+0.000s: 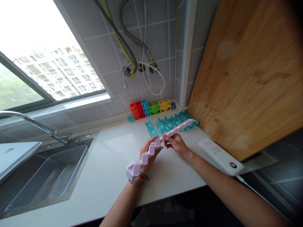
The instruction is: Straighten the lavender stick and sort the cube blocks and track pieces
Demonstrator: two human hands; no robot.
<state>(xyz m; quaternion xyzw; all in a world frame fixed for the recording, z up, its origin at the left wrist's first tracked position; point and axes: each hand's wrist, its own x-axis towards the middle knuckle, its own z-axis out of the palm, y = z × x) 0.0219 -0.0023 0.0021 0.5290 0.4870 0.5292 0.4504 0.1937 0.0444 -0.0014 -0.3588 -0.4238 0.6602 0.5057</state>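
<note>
A lilac and white snake puzzle (145, 159) is held above the white counter, running from lower left to upper right. Its near part zigzags and ends in a bulky folded clump over my left wrist, while the far part is straight. My left hand (148, 151) is closed around the middle from beneath, thumb and fingers on the segments. Just to the right, my right hand (177, 144) pinches the start of the straight part. The far end reaches over clear teal plastic pieces (167, 123) lying on the counter.
Red, blue, green and yellow plastic blocks (154, 108) stand along the tiled wall. A white power bank (220, 157) with a cable lies at right, beside a leaning wooden board (246, 72). At left are a sink (71, 189) and faucet (60, 137). Hoses (127, 56) hang above.
</note>
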